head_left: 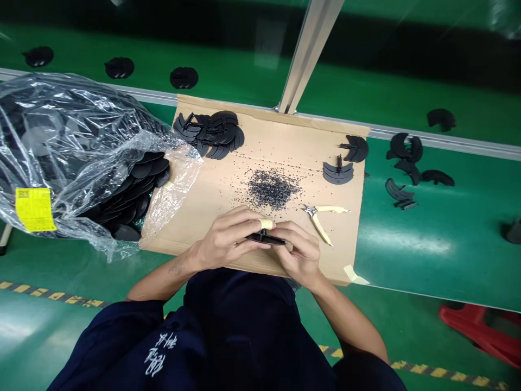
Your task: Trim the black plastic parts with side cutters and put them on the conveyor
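Above near edge of cardboard sheet [345, 244]: left hand [228, 236] and right hand [299, 252] close together, fingers of both pinching thin black plastic part [266, 238], turned edge-on. Yellow finger wrap [266, 224] just above part. Middle of cardboard sheet: scattered heap of black trimmings [272, 188]. Toward its right side: yellow-handled nippers [311, 210], handles spread. Far right corner: curved black piece [338, 172]. Far left corner: overlapping black parts [220, 133]. Over left edge: clear plastic bag [81, 108], black discs [126, 201] inside.
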